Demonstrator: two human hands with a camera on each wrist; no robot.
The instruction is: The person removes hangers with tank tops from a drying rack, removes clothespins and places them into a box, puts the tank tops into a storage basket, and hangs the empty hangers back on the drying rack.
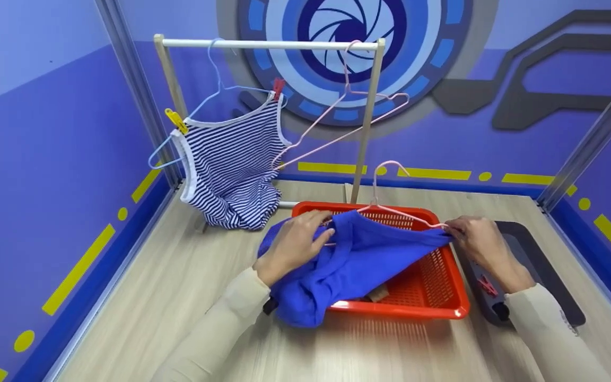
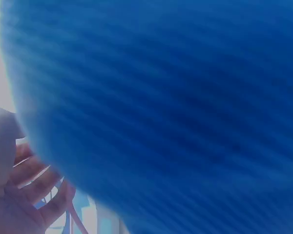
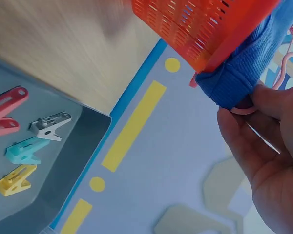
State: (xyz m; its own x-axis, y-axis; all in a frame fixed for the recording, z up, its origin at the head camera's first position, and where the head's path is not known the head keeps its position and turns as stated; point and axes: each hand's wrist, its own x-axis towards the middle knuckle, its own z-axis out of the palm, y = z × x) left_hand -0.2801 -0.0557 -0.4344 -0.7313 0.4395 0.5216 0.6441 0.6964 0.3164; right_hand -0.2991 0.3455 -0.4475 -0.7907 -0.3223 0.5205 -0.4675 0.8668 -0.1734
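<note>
Surrounding equipment
A wooden rack [image 1: 271,44] carries a striped top [image 1: 231,159] on a light-blue hanger [image 1: 219,79], with a yellow clip [image 1: 176,121] and a red clip [image 1: 279,88] at its shoulders. A dark tray [image 1: 549,270] rests on the wood-grain table [image 1: 167,297].

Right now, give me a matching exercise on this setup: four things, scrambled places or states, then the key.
Column 1
1. Striped top
2. Blue garment
3. Tray
4. Basket

Column 2
A. Has loose clips in it
B. Red, partly covered by cloth
C. Clipped to a blue hanger
D. Pinched at one end by the right hand

Pairs: 1-C, 2-D, 3-A, 4-B
</note>
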